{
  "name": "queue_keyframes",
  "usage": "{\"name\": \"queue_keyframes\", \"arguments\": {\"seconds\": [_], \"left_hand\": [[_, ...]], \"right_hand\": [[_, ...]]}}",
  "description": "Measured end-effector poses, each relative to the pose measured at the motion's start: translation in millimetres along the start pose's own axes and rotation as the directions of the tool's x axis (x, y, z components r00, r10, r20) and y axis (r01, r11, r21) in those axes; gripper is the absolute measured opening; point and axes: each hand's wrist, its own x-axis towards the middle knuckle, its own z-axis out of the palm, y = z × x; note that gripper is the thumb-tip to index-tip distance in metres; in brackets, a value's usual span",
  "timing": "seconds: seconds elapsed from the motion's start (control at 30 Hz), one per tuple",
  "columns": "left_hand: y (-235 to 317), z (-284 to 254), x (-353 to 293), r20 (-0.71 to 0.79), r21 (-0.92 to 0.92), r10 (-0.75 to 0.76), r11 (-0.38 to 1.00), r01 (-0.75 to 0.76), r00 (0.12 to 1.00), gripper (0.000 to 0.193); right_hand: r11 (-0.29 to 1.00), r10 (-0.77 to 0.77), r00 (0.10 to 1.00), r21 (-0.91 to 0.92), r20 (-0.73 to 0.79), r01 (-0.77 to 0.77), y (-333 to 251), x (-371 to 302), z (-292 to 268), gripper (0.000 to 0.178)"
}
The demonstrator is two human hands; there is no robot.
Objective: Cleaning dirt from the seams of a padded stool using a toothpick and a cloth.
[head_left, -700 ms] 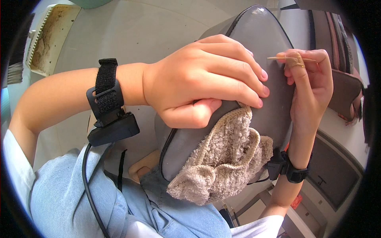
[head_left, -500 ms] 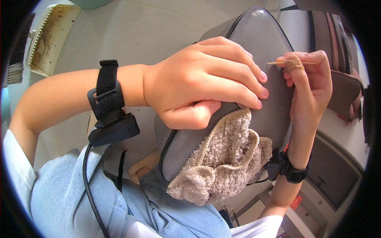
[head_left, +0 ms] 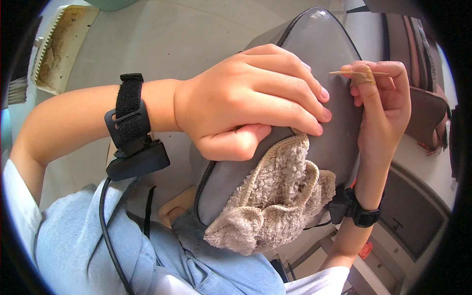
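A grey, smooth, leather-like piece with black piping (head_left: 314,46) stands before me, pointed at its far end and wide at the near end. My left hand (head_left: 258,96) lies palm down across it, fingers stretched out and thumb bent in, its palm hidden. At the right edge, my right hand (head_left: 381,101) pinches a wooden toothpick (head_left: 339,72) between thumb and fingers. The toothpick points left, its tip over the grey surface; whether it touches I cannot tell. A tan bandage (head_left: 363,73) wraps the thumb. A crumpled beige terry cloth (head_left: 275,206) drapes over the near end.
Black straps with small boxes sit on both wrists, and a black cable (head_left: 105,231) hangs from the left one. A dirty cream dustpan (head_left: 61,49) and a brush (head_left: 18,88) are at the far left. Brown folded things (head_left: 427,110) stand at the right, near a dark panel (head_left: 413,211).
My right hand has tilted slightly, and the toothpick has shifted a little left and up with it. My left hand and the cloth stay nearly in place.
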Motion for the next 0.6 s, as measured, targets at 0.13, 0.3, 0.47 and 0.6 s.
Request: {"name": "queue_keyframes", "arguments": {"seconds": [0.13, 0.3, 0.47, 0.6], "left_hand": [[0.5, 0.4, -0.5, 0.002, 0.005, 0.001, 1.0, -0.001, 1.0, 0.043], [0.2, -0.2, 0.1, 0.002, 0.002, 0.001, 1.0, -0.001, 1.0, 0.043], [-0.1, 2.0, 1.2, -0.003, -0.01, 0.005, 1.0, -0.005, 1.0, 0.043], [2.1, 1.5, 0.3, 0.006, -0.005, -0.007, 1.0, 0.007, 1.0, 0.044]], "right_hand": [[1.0, -0.015, 1.0, 0.005, 0.016, 0.014, 1.5, 0.1, -0.9, 0.007], [1.0, -0.012, 1.0, -0.028, 0.001, 0.012, 0.7, 0.3, -0.2, 0.007], [0.999, -0.042, 0.999, -0.003, 0.005, 0.042, 2.0, -0.6, -2.1, 0.008], [0.999, -0.04, 0.998, 0.005, 0.04, 0.04, 3.5, -1.6, -3.8, 0.008]]}}
